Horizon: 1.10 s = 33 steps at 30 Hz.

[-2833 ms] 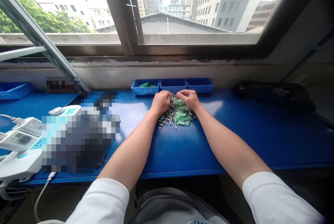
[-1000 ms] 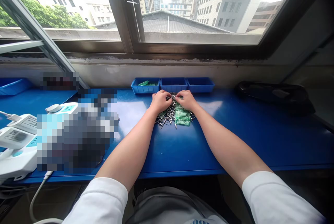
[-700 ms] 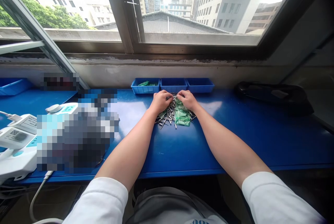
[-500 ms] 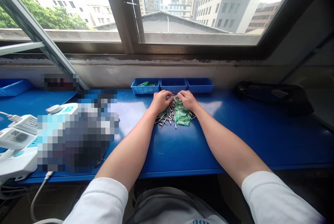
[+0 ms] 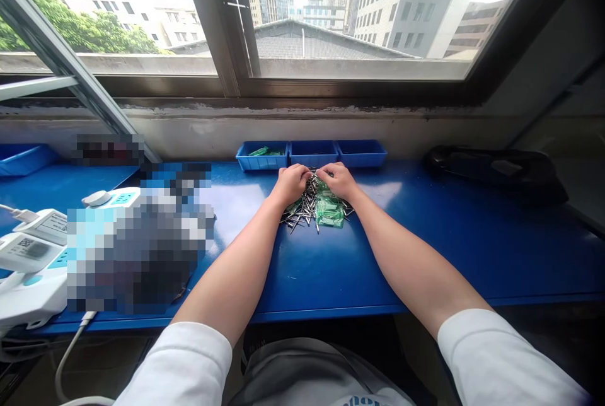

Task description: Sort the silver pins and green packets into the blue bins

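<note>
A pile of thin metal pieces (image 5: 308, 207) lies on the blue table (image 5: 326, 273), with green parts (image 5: 329, 209) on its right side. At the pile's far left edge is my left hand (image 5: 290, 184), its fingers curled together. My right hand (image 5: 338, 180) bends over the far right of the pile, fingers also closed. The two hands' fingertips are close to each other. Whatever sits between the fingers is too small and hidden to name. Just behind stand three joined blue bins; the left bin (image 5: 262, 162) holds green pieces.
The middle bin (image 5: 313, 159) and right bin (image 5: 362, 159) stand along the back. A black case-like object (image 5: 496, 173) lies at the back right. White power strips (image 5: 28, 295) with plugs and a blurred-out heap (image 5: 146, 255) occupy the left. Another blue tray (image 5: 26, 159) is farther left.
My right hand has shifted slightly left, bringing its fingertips closer to my left hand. The pile looks much the same.
</note>
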Tool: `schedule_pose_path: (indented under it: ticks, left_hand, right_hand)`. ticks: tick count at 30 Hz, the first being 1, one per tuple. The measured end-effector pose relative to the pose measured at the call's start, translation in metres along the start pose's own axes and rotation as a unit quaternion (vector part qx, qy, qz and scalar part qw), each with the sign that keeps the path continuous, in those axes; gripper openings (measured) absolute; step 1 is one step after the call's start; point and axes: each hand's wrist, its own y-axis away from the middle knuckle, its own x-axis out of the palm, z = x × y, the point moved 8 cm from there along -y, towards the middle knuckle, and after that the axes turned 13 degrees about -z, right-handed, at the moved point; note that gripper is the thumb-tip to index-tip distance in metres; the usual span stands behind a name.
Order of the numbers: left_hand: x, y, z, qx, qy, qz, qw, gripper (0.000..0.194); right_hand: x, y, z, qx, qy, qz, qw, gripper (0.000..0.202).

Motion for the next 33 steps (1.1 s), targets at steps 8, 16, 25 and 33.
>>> schedule_pose_path:
  ticks: [8, 16, 25, 33]
  left_hand:
    - [0.0, 0.0, 0.001, -0.015, -0.02, 0.007, 1.0, 0.024]
    - [0.002, 0.0, 0.003, -0.02, -0.014, 0.006, 1.0, 0.026]
    - [-0.029, -0.008, 0.012, -0.096, 0.049, -0.165, 0.98, 0.023]
    - [-0.031, -0.003, 0.048, -0.208, -0.018, -0.128, 0.97, 0.019]
  right_hand:
    - [-0.001, 0.001, 0.002, 0.034, -0.173, 0.004, 0.984, 0.025]
    - [-0.001, 0.001, -0.005, 0.071, -0.219, 0.002, 0.973, 0.028]
    - [-0.033, -0.009, -0.016, 0.06, -0.115, -0.161, 0.978, 0.029]
    - [-0.059, -0.008, -0.041, 0.169, 0.172, -0.223, 0.944, 0.056]
